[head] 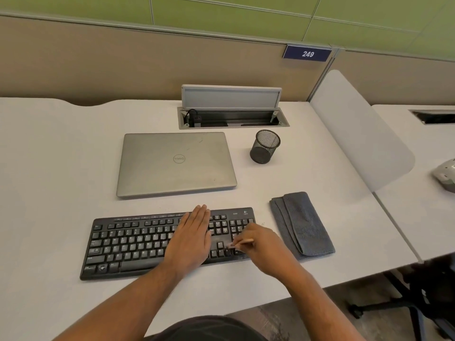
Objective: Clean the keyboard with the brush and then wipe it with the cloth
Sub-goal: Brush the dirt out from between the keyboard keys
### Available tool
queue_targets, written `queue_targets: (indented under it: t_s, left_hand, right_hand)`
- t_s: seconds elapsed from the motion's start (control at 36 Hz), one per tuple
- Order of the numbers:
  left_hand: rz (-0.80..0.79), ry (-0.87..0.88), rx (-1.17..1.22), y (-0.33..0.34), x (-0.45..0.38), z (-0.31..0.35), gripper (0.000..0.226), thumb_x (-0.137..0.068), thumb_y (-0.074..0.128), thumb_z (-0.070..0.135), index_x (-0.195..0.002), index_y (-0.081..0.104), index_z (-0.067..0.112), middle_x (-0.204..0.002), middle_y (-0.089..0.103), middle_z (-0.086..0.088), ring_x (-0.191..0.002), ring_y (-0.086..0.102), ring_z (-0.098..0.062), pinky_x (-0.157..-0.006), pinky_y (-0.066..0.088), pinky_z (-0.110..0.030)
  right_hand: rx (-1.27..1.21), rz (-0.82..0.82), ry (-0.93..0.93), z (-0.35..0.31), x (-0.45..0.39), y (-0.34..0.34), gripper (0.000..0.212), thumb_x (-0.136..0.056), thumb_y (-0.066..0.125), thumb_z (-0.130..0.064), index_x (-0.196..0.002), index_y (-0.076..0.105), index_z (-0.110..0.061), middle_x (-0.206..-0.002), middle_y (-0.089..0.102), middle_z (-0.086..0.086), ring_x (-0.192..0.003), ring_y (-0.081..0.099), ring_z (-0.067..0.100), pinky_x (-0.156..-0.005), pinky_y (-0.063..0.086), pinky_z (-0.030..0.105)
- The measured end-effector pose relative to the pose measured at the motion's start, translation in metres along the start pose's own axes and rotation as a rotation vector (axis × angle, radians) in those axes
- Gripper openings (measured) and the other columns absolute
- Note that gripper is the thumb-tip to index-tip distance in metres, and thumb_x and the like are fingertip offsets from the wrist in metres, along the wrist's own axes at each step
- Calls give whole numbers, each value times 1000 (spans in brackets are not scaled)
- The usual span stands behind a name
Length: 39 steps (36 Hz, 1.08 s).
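On the keyboard (133, 244), left hand (190, 238) flat, right hand (264, 249) holding brush (240, 243)

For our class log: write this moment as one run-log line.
stage: brushing | left hand: flat on keyboard | right hand: holds brush | cloth: folded, untouched

Two bare forearms in shot, no sleeves showing, no watch or rings on the left hand (190, 238) or right hand (264, 251). Dark clothing shows at the bottom edge.
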State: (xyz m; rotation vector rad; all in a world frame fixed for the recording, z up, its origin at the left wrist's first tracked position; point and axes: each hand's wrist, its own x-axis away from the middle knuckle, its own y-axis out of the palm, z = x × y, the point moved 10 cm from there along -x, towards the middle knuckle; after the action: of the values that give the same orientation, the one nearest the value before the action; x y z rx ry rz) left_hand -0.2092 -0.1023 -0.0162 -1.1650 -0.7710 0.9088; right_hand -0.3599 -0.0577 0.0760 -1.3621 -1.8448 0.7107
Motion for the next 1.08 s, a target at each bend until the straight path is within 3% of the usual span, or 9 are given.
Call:
queue_targets:
  t_s: [0.08, 0.19, 0.31, 0.44, 0.53, 0.64, 0.75, 0.94, 1.08]
  left_hand:
    - [7, 2, -5, 1, -1, -1, 63, -106, 14, 44, -161, 9, 14, -169, 3, -3, -156, 1, -15, -126, 0, -38]
    - [-6, -1, -7, 5, -1, -3, 63, -106, 15, 43, -161, 14, 12, -169, 9, -4, -156, 6, -16, -127, 8, -40]
    - [4, 2, -3, 5, -2, -3, 63, -106, 17, 43, -161, 16, 12, -169, 11, -4, -156, 8, -16, -127, 10, -40]
    - [9, 1, -7, 3, 0, -3, 63, -106, 19, 42, -161, 16, 12, -169, 10, -4, -156, 8, -16, -127, 10, -41]
    - [6, 2, -5, 3, 0, -2, 63, -106, 17, 43, -161, 11, 13, -168, 5, -3, -156, 4, -15, -127, 7, -41]
    - [8, -3, -13, 3, -1, -2, 62, -106, 19, 43, -160, 16, 12, -168, 12, -4, -156, 9, -16, -126, 9, -41]
    - [-6, 6, -23, 2, -1, -2, 63, -106, 15, 43, -161, 11, 12, -168, 5, -4, -156, 4, -16, -126, 2, -39]
    - [0, 3, -9, 2, 0, -2, 64, -106, 13, 43, -161, 10, 13, -169, 4, -3, -156, 3, -16, -127, 5, -40]
    - [-12, 6, -4, 3, -1, -1, 63, -106, 12, 43, -161, 6, 14, -168, 0, -2, -156, 0, -15, -126, 1, -39]
  right_hand:
    - [59, -22, 9, 9, 1, 1, 13, -97, 72, -22, -107, 81, -23, -99, 60, -17, -88, 59, 3, -80, 46, 18]
    - [155, -26, 95, 31, 3, -15, 13, -100, 68, -23, -105, 81, -23, -104, 65, -10, -91, 63, 9, -85, 53, 32]
    - [276, -25, 151, 42, 6, -25, 18, -103, 64, -28, -105, 79, -18, -106, 64, -4, -93, 65, 16, -83, 51, 31]
    - [-1, 12, 25, 11, 6, -18, 11, -96, 74, -25, -104, 82, -24, -101, 64, -15, -88, 63, 4, -80, 50, 22]
    - [-3, -35, -28, 1, 3, 0, 12, -95, 75, -22, -105, 82, -24, -99, 63, -16, -89, 62, 3, -81, 47, 17]
    - [38, -23, 66, 25, 3, -6, 12, -98, 71, -23, -103, 82, -23, -100, 65, -14, -90, 63, 5, -84, 50, 25]
    - [89, -9, 181, 53, 7, -25, 14, -100, 69, -23, -97, 83, -22, -101, 68, -8, -90, 66, 9, -86, 53, 33]
    - [-201, 348, 358, 67, 25, -47, 24, -99, 66, -24, -77, 75, -22, -80, 74, -10, -77, 69, 6, -72, 56, 29]
    - [-134, 365, 390, 70, 37, -19, 37, -102, 50, -23, -72, 59, -3, -70, 69, 10, -65, 66, 26, -59, 54, 44]
